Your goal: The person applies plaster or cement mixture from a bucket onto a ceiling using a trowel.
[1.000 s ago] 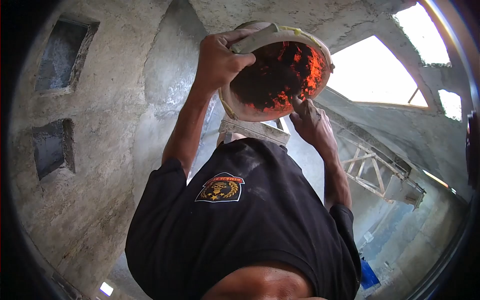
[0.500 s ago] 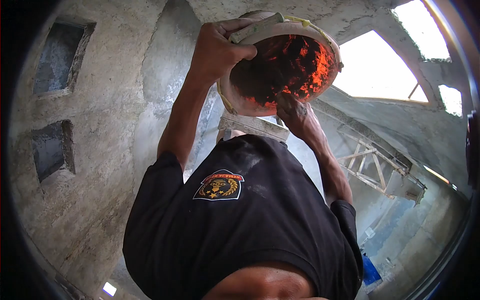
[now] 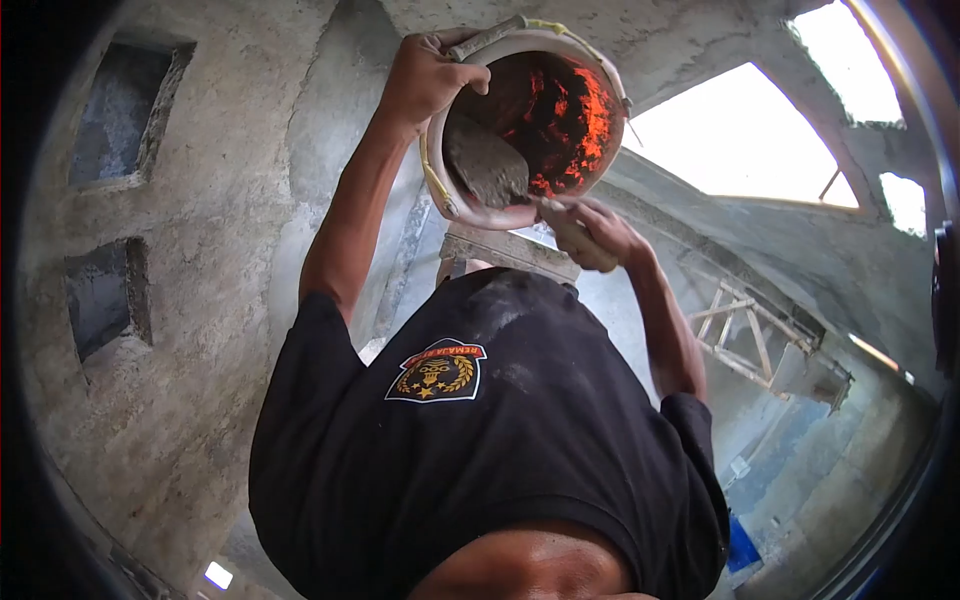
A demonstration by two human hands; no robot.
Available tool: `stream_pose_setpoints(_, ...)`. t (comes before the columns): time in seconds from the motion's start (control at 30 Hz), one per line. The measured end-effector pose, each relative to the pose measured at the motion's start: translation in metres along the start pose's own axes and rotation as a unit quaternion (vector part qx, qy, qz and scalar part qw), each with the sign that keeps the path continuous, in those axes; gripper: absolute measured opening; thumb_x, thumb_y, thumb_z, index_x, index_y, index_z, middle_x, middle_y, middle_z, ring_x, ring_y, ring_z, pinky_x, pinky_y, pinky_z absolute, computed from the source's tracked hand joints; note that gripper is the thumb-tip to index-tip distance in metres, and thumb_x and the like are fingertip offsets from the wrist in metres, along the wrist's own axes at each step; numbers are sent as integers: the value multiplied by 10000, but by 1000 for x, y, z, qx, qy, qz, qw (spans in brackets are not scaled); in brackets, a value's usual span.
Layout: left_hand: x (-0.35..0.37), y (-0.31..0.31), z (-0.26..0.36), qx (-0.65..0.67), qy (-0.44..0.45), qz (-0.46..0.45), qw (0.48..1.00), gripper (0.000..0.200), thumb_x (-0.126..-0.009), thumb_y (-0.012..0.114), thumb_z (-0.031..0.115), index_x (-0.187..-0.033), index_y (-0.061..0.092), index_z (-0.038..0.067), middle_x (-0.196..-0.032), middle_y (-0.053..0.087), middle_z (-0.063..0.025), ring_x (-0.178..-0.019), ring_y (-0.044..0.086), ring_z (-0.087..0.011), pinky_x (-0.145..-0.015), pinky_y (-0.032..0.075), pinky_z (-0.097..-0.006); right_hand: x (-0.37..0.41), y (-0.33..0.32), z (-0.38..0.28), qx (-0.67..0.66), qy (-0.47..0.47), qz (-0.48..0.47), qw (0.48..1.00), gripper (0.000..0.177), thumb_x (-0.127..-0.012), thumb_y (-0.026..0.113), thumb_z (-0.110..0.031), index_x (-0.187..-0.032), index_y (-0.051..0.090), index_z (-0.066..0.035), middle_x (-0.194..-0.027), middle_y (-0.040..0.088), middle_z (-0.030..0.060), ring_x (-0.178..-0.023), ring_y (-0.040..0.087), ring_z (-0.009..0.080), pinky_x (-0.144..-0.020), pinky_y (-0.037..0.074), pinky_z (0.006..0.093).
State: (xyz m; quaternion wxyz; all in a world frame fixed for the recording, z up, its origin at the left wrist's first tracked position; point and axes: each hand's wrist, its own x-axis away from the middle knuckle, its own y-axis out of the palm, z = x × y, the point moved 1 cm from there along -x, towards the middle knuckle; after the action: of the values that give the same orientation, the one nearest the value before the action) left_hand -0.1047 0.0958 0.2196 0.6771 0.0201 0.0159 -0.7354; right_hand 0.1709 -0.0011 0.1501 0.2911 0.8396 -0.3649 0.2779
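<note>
A bucket (image 3: 612, 90) with a pale rim and a glowing red-orange, mortar-smeared inside is tilted, mouth facing me. At its upper left my left hand (image 3: 425, 85) is closed round the grey grip of the bucket's handle (image 3: 490, 38), with the thumb over the rim. My right hand (image 3: 612, 232) is closed on a trowel by its pale handle (image 3: 575, 238), just outside the lower right rim. The trowel's blade (image 3: 485, 165), coated in grey mortar, lies within the bucket mouth. The bottom of the bucket is in shadow.
Rough plastered walls (image 3: 210, 250) with two recessed openings (image 3: 105, 300) rise on the left. Bright openings (image 3: 745, 140) are at the upper right. A wooden frame (image 3: 745, 335) stands at right, and a blue object (image 3: 742, 545) lies lower down. A board (image 3: 510, 252) sits below the bucket.
The bucket has shifted left and its mouth has turned. My right hand has drawn back from inside the rim, bringing the mortar-coated trowel into view. My left hand keeps its hold.
</note>
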Motion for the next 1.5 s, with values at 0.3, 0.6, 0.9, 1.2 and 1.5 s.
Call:
stream_pose_setpoints(0.3,17,-39,-68,-5,-12,232,973,162,-685,633,79,-831,651,12,-664,621,-31,-564,557,-84,-543,460,-268,44,-20,56,-217,-143,59,964,391,-845,448,-330,-1041,555,-10,-797,582,69,-631,545,140,-495,453,273)
stream_pose_setpoints(0.6,55,-41,-96,-202,-58,316,925,469,-516,590,64,-970,634,-47,-807,666,-85,-708,595,-163,-677,478,-303,106,-115,-61,-437,-519,122,725,438,-909,410,-356,-1212,443,-43,-837,517,62,-557,484,109,-436,438,217)
stream_pose_setpoints(0.9,97,-53,-114,-75,-178,317,929,368,-510,563,-4,-872,628,-37,-718,554,-14,-617,505,-142,-570,430,-283,200,-156,-265,-93,-785,529,310,274,-879,526,-279,-1019,401,-79,-787,542,84,-529,519,163,-424,451,271)
stream_pose_setpoints(1.2,95,-44,-99,-87,-164,334,924,469,-485,554,-27,-948,625,-56,-837,600,-44,-727,556,-166,-628,460,-289,240,-170,-341,136,-799,578,-93,329,-897,528,-232,-1024,342,9,-791,553,114,-590,563,178,-500,538,296)
stream_pose_setpoints(1.5,108,-47,-90,-52,-164,354,919,573,-470,550,-29,-1037,615,-78,-973,640,-119,-854,610,-224,-759,477,-296,22,-317,-351,152,-629,735,202,405,-865,543,-276,-1162,422,-29,-941,598,190,-808,621,319,-664,506,387)
